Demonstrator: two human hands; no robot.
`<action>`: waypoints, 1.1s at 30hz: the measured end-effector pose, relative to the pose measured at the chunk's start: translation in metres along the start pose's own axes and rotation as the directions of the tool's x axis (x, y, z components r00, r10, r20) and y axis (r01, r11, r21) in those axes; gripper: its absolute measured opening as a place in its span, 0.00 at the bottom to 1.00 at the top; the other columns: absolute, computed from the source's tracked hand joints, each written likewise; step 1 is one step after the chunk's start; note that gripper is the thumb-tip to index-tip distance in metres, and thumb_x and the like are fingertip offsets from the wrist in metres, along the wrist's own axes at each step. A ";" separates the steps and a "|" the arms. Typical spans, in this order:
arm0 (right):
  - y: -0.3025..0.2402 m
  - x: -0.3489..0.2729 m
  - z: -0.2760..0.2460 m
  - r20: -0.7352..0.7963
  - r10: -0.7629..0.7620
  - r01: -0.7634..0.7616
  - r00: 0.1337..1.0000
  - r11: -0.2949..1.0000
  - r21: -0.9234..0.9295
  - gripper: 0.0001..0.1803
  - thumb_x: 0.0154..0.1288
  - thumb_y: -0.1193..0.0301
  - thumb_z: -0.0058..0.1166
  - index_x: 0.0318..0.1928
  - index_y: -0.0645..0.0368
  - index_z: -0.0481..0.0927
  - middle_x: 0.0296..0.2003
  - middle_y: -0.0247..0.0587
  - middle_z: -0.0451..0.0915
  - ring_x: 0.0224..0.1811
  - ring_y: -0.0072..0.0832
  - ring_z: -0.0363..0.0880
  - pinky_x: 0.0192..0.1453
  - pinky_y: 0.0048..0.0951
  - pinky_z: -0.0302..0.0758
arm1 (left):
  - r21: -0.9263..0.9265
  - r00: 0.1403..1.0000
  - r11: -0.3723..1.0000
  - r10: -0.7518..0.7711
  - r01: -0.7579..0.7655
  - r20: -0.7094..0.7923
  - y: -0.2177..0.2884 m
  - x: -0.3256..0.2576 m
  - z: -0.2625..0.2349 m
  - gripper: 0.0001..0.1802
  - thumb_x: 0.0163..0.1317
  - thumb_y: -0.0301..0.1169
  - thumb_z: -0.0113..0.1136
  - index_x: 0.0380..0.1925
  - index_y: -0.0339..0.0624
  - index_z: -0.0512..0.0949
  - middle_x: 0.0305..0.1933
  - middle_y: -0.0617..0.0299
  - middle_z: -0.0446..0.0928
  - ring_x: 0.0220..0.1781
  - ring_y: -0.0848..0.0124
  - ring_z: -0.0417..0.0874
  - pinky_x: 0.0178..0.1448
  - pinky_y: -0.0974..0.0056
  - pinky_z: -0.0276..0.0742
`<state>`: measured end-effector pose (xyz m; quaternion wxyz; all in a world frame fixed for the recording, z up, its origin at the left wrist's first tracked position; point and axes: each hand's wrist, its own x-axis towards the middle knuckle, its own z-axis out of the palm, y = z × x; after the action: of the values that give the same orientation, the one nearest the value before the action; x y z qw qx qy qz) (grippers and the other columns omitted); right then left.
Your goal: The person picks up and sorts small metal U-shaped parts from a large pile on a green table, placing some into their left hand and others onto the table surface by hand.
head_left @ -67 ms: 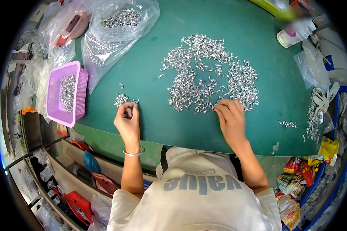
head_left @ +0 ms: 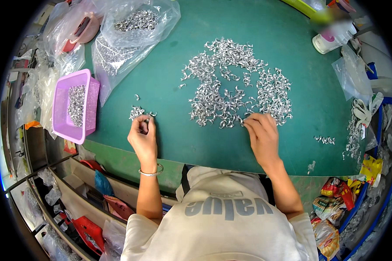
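A broad pile of small curved silvery metal pieces [head_left: 222, 82] is spread over the green table [head_left: 170, 65]. At its near edge my right hand [head_left: 262, 132] has its thumb and fingertips pinched together by a piece; what they hold is too small to make out. On the left, my left hand [head_left: 143, 135] is closed with curled fingers, just on the near side of a small heap of the same pieces [head_left: 136, 112]. Its fingers hide whatever is in them. One single piece [head_left: 137, 97] lies beyond that heap.
A purple basket [head_left: 92, 104] with metal pieces stands at the left. Behind it lies a clear plastic bag [head_left: 117, 80] of pieces. A short row of pieces [head_left: 325, 140] and a tangled bunch [head_left: 353, 137] lie at right. A white bottle [head_left: 324, 45] stands far right.
My right hand has shifted very slightly right and nearer to me. The left hand has barely moved.
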<state>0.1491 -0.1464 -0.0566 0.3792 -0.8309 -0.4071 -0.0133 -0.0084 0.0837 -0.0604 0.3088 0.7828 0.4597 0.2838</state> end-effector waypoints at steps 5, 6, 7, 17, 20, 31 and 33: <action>-0.001 -0.004 -0.016 -0.061 0.255 -0.233 0.965 0.941 0.245 0.04 0.48 0.83 0.55 0.28 0.65 0.76 0.28 0.40 0.75 0.30 0.31 0.72 0.32 0.26 0.67 | -0.157 0.992 0.987 -0.017 0.037 0.124 0.025 -0.017 0.008 0.08 0.52 0.19 0.58 0.34 0.36 0.75 0.17 0.73 0.58 0.20 0.83 0.57 0.23 0.77 0.55; -0.001 -0.005 -0.018 -0.049 0.314 -0.284 0.948 0.908 0.309 0.04 0.49 0.83 0.54 0.28 0.65 0.76 0.28 0.39 0.75 0.29 0.29 0.71 0.31 0.25 0.67 | -0.260 0.972 0.964 0.009 0.055 0.236 0.033 -0.023 0.011 0.07 0.54 0.20 0.56 0.35 0.37 0.75 0.18 0.74 0.61 0.20 0.84 0.59 0.23 0.77 0.56; -0.001 -0.006 -0.019 -0.032 0.368 -0.331 0.929 0.868 0.370 0.04 0.50 0.83 0.54 0.28 0.65 0.76 0.28 0.39 0.76 0.28 0.27 0.71 0.31 0.24 0.66 | -0.342 0.933 0.930 -0.004 0.135 0.359 0.040 -0.031 0.016 0.06 0.58 0.24 0.54 0.37 0.38 0.76 0.19 0.76 0.61 0.20 0.87 0.58 0.22 0.80 0.52; -0.017 -0.014 -0.018 0.246 0.551 -0.489 0.797 0.350 0.799 0.03 0.58 0.81 0.52 0.33 0.66 0.77 0.30 0.35 0.78 0.29 0.16 0.72 0.30 0.16 0.66 | -0.518 0.646 0.730 0.137 0.447 0.751 0.092 -0.074 0.045 0.14 0.51 0.20 0.60 0.40 0.35 0.75 0.29 0.70 0.74 0.20 0.87 0.59 0.22 0.80 0.54; -0.026 -0.019 -0.016 0.334 0.543 -0.492 0.770 0.173 0.853 0.03 0.58 0.80 0.52 0.34 0.66 0.77 0.29 0.35 0.78 0.30 0.17 0.74 0.30 0.16 0.67 | -0.535 0.698 0.780 0.185 0.323 0.691 0.101 -0.075 0.043 0.13 0.47 0.18 0.63 0.36 0.35 0.77 0.29 0.69 0.76 0.20 0.87 0.58 0.21 0.79 0.52; -0.048 -0.019 -0.032 0.238 0.482 -0.417 0.843 0.307 0.856 0.10 0.52 0.89 0.52 0.37 0.70 0.76 0.39 0.44 0.73 0.37 0.24 0.74 0.40 0.22 0.73 | -0.551 0.641 0.659 0.134 0.512 0.756 0.102 -0.076 0.035 0.05 0.56 0.21 0.56 0.33 0.34 0.77 0.23 0.70 0.74 0.20 0.89 0.62 0.20 0.80 0.54; -0.052 -0.018 -0.030 0.214 0.519 -0.369 0.828 0.217 0.903 0.10 0.51 0.89 0.53 0.36 0.70 0.76 0.38 0.44 0.73 0.37 0.24 0.74 0.40 0.22 0.73 | -0.555 0.614 0.603 0.132 0.573 0.778 0.104 -0.076 0.034 0.05 0.56 0.21 0.55 0.34 0.34 0.77 0.24 0.69 0.74 0.20 0.89 0.62 0.20 0.80 0.54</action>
<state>0.1099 -0.1576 -0.0090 0.7882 -0.5503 -0.0610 0.2688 0.0413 -0.0319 -0.0168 0.8070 0.5440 0.2244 0.0501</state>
